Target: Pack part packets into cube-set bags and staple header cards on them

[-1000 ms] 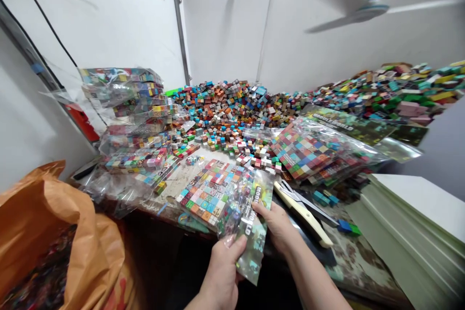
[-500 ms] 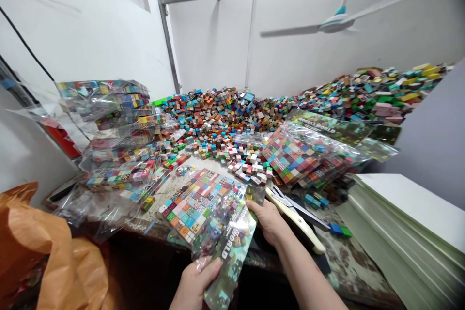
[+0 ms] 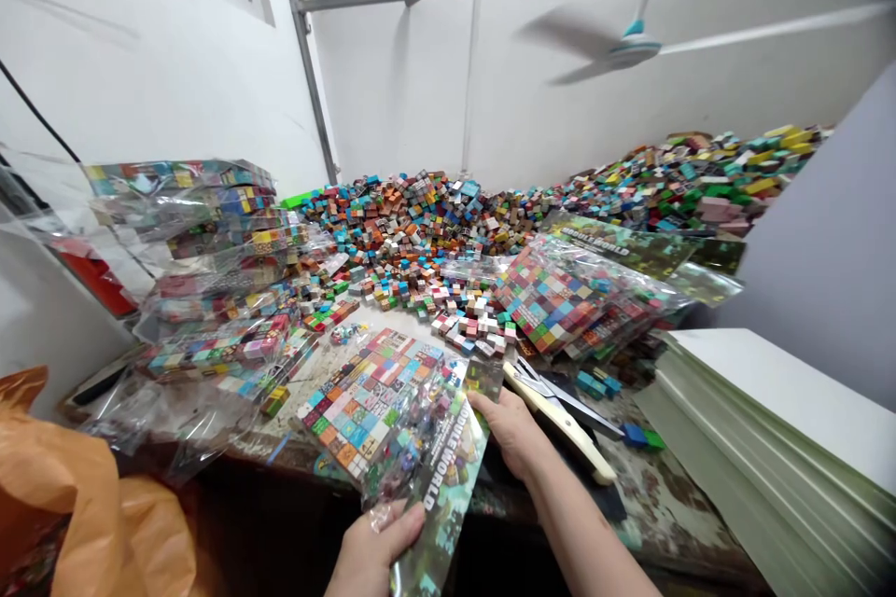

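Note:
A clear plastic bag of printed cube blocks [image 3: 371, 396] lies at the table's front edge, its blocks in a flat square layer, with small colourful pieces bunched beside them. Along the bag's near right side runs a green printed header card [image 3: 448, 485] reading "MODULE WORLD". My left hand [image 3: 382, 541] grips the card's lower end and the plastic, thumb on top. The card's upper end is held by my right hand [image 3: 511, 434], its thumb over the edge and its other fingers mostly hidden. Just right of that hand lies a cream-handled metal stapler [image 3: 567, 424].
Filled bags are piled at left [image 3: 210, 252]; more carded bags [image 3: 560, 294] lie at right. Loose blocks [image 3: 413, 224] heap along the wall. A stack of white sheets [image 3: 777, 410] stands at right front, an orange sack [image 3: 105, 504] at lower left. A fan [image 3: 634, 47] spins above.
The whole view has shifted slightly, so most things sit a little further left. Both hands keep their hold on the header card, and the bag lies much as before.

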Demonstrator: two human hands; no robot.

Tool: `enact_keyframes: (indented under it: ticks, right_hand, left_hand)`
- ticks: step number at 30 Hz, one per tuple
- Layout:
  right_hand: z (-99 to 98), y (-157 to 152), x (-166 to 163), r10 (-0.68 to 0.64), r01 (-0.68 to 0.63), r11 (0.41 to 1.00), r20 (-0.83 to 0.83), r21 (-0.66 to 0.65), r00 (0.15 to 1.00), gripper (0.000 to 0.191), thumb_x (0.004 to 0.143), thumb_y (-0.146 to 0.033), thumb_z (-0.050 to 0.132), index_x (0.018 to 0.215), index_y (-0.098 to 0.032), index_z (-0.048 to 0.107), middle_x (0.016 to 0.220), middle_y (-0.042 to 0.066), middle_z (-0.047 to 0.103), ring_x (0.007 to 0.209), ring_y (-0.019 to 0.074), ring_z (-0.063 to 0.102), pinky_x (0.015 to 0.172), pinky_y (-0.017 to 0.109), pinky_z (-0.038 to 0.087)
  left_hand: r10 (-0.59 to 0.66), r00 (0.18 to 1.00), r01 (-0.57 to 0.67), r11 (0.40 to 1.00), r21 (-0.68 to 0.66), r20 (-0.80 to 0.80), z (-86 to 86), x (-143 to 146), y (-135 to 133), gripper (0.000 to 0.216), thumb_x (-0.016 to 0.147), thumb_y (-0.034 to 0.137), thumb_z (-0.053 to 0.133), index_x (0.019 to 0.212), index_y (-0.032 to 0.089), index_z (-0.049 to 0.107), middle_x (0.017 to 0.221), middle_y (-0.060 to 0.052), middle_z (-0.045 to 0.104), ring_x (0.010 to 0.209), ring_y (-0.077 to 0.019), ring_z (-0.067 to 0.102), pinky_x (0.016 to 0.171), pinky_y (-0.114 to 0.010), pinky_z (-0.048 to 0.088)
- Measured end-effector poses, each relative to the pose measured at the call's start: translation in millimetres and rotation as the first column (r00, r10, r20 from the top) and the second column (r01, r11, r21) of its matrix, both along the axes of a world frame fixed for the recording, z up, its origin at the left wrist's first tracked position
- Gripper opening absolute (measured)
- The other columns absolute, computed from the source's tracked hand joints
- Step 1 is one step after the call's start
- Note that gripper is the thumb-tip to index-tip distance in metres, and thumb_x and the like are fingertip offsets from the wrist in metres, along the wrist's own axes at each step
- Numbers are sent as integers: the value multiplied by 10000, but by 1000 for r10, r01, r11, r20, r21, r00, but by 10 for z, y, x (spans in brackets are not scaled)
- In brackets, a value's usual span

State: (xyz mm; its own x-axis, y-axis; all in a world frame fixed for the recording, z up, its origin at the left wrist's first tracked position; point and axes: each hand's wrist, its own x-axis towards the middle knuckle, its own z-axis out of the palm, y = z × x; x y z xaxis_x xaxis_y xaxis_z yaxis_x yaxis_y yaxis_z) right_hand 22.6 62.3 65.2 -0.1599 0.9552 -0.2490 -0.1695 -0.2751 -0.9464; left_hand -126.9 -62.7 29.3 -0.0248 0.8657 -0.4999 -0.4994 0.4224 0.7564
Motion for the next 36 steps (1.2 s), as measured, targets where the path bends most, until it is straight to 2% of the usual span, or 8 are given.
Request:
enact_keyframes:
  ticks: [11, 17, 20, 22, 25, 30, 33, 36]
  right_hand:
    - [50, 28, 197, 38, -33, 996, 57, -86, 998, 371, 691, -492, 605, 861, -164, 574, 890, 90, 669, 755, 192, 636, 608, 296, 514]
    - [-12, 114, 119, -6, 7, 1000, 56, -10, 998, 323, 644, -373, 668, 887, -174, 593, 846, 70, 685, 724, 204, 639, 592, 300, 513]
    - [-55, 162, 88, -24, 22, 999, 41, 37, 999, 302, 622, -280, 680, 892, -175, 596, 868, 53, 690, 768, 207, 639, 660, 302, 510]
    - [-81, 186, 83, -31, 30, 998, 31, 51, 999, 292, 619, -248, 674, 891, -178, 595, 860, 44, 693, 770, 206, 640, 680, 302, 508]
    - [-114, 201, 83, -28, 27, 998, 19, 53, 999, 285, 616, -246, 673, 882, -179, 596, 851, 45, 697, 766, 214, 644, 678, 311, 513]
    - [-160, 200, 79, -42, 41, 998, 14, 56, 999, 318, 602, -253, 684, 895, -176, 588, 858, 47, 696, 750, 208, 644, 669, 306, 513]
    - [-182, 194, 70, -54, 53, 997, 9, 60, 999, 337, 602, -266, 686, 912, -183, 582, 866, 45, 695, 740, 205, 643, 661, 309, 514]
    - [-182, 176, 55, -53, 53, 995, -11, 79, 999, 352, 604, -263, 685, 930, -189, 574, 911, 44, 687, 791, 204, 638, 706, 308, 511]
  left_hand:
    - [79, 996, -83, 993, -88, -51, 4, 16, 8, 325, 481, 284, 805, 694, 68, 689, 642, -98, 685, 589, -183, 612, 546, -222, 451]
    - [14, 1000, -15, 999, -42, -28, 110, 25, -8, 265, 574, 266, 763, 721, 64, 677, 656, -89, 678, 610, -186, 615, 566, -234, 455]
    - [61, 981, -48, 996, -72, 182, 282, 36, -113, 327, 634, 355, 718, 829, 98, 671, 810, -100, 689, 766, -230, 634, 689, -287, 480]
    - [72, 918, -54, 997, -59, 389, 325, 31, -231, 499, 614, 517, 680, 932, 133, 653, 986, -110, 660, 950, -268, 592, 837, -343, 450]
    - [19, 858, -34, 999, 21, 514, 175, 16, -434, 682, 472, 638, 688, 984, 191, 632, 1146, -95, 588, 1140, -293, 466, 969, -366, 355]
    - [-39, 921, 93, 988, -122, 388, -181, 42, -632, 591, 477, 306, 828, 1013, 233, 590, 1234, -98, 510, 1116, -337, 480, 931, -456, 362]
    - [-50, 946, 92, 989, -117, 319, -143, 101, -646, 612, 483, 173, 828, 1037, 208, 568, 1329, -110, 404, 1145, -321, 455, 905, -408, 399]
    - [-48, 935, 70, 996, -48, 351, -7, 216, -613, 592, 532, 248, 809, 1062, 178, 554, 1314, -147, 419, 1134, -321, 467, 884, -397, 426]
